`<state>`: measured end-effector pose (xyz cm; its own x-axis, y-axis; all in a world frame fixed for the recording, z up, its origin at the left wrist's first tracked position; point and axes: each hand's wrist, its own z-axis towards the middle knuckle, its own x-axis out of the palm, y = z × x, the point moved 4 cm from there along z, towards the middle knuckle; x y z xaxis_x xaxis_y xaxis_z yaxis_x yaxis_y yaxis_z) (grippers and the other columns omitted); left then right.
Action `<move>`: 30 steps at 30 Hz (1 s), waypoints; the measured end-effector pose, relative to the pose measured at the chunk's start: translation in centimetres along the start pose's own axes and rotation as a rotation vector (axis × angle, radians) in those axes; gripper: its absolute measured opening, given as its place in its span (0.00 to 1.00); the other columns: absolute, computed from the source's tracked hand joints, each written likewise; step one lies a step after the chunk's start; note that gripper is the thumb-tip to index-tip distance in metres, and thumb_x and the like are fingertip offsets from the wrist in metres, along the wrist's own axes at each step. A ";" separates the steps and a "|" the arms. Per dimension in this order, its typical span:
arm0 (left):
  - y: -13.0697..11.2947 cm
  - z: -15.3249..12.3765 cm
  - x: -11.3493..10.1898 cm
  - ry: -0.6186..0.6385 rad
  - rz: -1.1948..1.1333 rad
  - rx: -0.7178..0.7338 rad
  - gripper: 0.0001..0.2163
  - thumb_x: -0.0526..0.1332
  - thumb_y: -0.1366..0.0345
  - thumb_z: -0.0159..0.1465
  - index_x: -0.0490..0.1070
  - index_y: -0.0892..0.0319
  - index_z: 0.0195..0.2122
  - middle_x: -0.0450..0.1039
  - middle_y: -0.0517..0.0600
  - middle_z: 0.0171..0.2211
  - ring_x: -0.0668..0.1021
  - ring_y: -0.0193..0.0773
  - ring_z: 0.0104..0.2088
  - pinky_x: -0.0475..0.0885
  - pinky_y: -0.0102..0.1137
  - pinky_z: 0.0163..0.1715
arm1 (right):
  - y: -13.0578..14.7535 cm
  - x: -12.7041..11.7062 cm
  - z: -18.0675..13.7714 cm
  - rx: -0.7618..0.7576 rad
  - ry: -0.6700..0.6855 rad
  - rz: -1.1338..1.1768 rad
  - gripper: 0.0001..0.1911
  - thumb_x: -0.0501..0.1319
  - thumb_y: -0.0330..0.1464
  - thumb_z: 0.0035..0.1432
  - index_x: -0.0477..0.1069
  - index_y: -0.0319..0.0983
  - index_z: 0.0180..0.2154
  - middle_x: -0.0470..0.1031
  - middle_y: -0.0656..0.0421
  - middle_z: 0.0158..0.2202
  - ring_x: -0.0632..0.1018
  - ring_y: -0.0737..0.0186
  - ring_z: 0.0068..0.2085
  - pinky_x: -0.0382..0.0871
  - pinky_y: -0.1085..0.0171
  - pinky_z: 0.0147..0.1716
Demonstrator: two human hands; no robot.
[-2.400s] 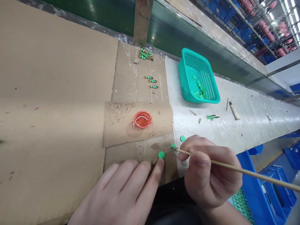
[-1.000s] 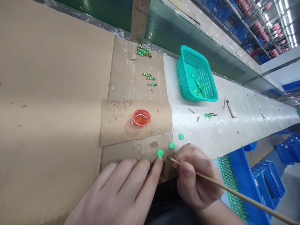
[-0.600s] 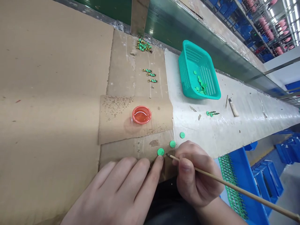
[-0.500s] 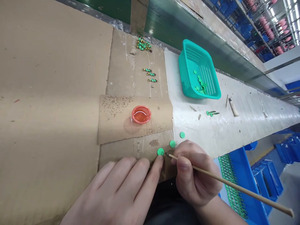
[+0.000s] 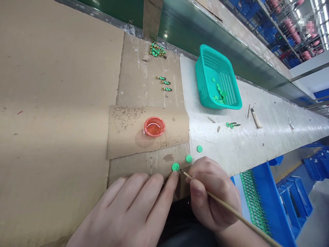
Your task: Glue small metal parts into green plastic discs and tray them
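Note:
My left hand lies flat on the brown cardboard, and its index fingertip touches the lower edge of a round green button. My right hand pinches a thin wooden stick with a dark tip, which sits just beside that button. Two more green buttons lie close by, one at the cardboard's edge and one on the white surface. An orange-red dish of clear reddish liquid stands on a cardboard flap above my hands.
A teal mesh basket holds several green buttons. Small green-and-gold pieces lie in a row and a heap on the cardboard. A small knife lies on the white surface. Below the edge stands a blue crate with green strips.
My right hand has shifted left and down, carrying the stick tip from the middle button to the nearest one. The stick now slopes more steeply. My left hand has barely moved.

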<state>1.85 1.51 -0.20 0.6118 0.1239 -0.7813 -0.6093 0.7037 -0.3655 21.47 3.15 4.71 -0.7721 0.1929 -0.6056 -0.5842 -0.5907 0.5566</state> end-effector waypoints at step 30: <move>-0.6 1.6 -0.2 -0.026 0.070 0.029 0.17 0.55 0.76 0.81 0.80 0.62 0.61 0.75 0.48 0.38 0.72 0.46 0.41 0.67 0.44 0.45 | -2.4 3.1 8.4 0.137 -0.112 -0.028 0.15 0.67 0.32 0.82 0.73 0.44 0.37 0.78 0.66 0.33 0.80 0.69 0.32 0.73 0.65 0.31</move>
<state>2.91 2.14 0.93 0.5810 0.1912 -0.7911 -0.6362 0.7129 -0.2949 18.33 11.75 6.29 -0.7736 0.2983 -0.5590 -0.6285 -0.4729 0.6175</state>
